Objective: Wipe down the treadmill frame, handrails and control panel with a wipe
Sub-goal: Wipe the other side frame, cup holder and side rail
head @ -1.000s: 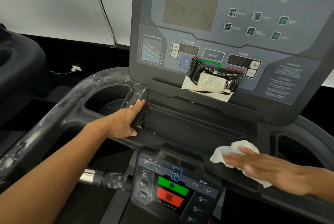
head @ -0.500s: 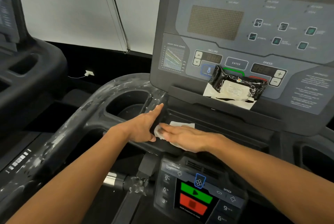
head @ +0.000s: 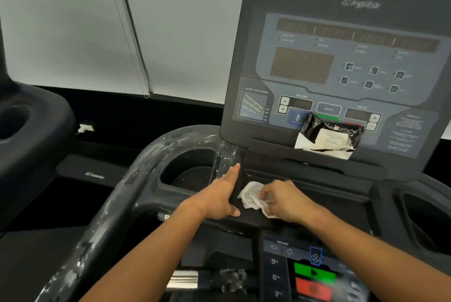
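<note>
A crumpled white wipe (head: 252, 196) lies on the black tray ledge (head: 336, 194) below the upright control panel (head: 341, 70). My right hand (head: 285, 200) has its fingers curled on the wipe and pinches it against the ledge. Just left of it, my left hand (head: 220, 195) rests flat on the ledge with straight fingers pointing up toward the panel's lower left corner. The curved left handrail (head: 127, 192) is streaked with wet marks.
A black-and-white wipe packet (head: 329, 137) leans on the panel's lower buttons. Cup holders sit at left (head: 190, 174) and right (head: 424, 221). A lower keypad (head: 314, 272) with green and red buttons is near me. Another machine (head: 26, 126) stands at far left.
My right hand swept the wipe from the right side of the ledge to the left, beside my left hand, and now bunches it. The camera has tilted up; my left hand stayed.
</note>
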The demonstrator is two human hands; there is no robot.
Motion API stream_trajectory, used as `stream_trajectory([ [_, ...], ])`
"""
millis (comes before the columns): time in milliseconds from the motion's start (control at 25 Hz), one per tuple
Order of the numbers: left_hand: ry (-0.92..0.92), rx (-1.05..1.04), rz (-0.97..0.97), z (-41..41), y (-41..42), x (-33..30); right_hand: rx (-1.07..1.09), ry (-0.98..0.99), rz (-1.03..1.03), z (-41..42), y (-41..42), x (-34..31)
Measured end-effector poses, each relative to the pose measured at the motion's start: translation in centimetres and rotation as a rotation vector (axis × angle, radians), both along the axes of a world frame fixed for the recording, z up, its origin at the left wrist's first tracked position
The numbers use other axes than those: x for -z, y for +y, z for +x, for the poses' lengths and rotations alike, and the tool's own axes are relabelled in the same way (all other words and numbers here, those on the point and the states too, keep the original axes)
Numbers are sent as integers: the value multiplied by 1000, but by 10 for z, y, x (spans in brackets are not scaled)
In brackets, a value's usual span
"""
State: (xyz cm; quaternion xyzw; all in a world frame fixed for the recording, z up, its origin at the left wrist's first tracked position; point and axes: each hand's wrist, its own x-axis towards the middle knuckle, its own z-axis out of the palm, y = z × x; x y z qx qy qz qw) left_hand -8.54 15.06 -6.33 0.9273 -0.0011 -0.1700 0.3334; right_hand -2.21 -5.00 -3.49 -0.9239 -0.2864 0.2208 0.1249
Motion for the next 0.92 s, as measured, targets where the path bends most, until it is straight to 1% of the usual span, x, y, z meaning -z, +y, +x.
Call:
stream_trajectory([
  [120, -13, 43, 4, 1, 7, 3, 113, 1, 107, -11, 27, 11],
  [200, 10, 88, 6, 2, 10, 1, 202, -1, 104, -16, 40, 19],
  [240, 14, 113, 45, 3, 10, 0, 232, -2, 93, -21, 44, 17],
  [280, 3, 135, 135, 2, 12, -2, 244, -10, 94, -26, 47, 16],
  [360, -59, 143, 377, 1, 21, -2, 253, -22, 119, -40, 52, 13],
  [400, -72, 120, 465, 0, 27, 0, 250, -50, 99, -49, 56, 11],
  [440, -54, 85, 508, -1, 36, 1, 237, -100, 93, -58, 63, 15],
  [480, -11, 46, 517, -2, 44, 3, 236, -169, 125, -66, 69, 21],
  [520, 44, 13, 505, -3, 52, 4, 217, -170, 106, -72, 78, 28],
  [600, 133, -28, 450, -4, 63, 8, 182, -182, -20, -75, 95, 42],
  [640, 152, -43, 427, -4, 66, 9, 235, -131, -69, -71, 101, 48],
  [720, 170, -60, 428, -2, 65, 9, 327, -41, -54, -56, 110, 50],
  [800, 186, -61, 491, 3, 59, 5, 395, -53, 9, -50, 114, 47],
  [840, 193, -57, 540, 3, 57, 2, 384, -60, 28, -47, 112, 46],
  [920, 199, -19, 641, 8, 52, -2, 261, -122, 5, -42, 89, 47],
])
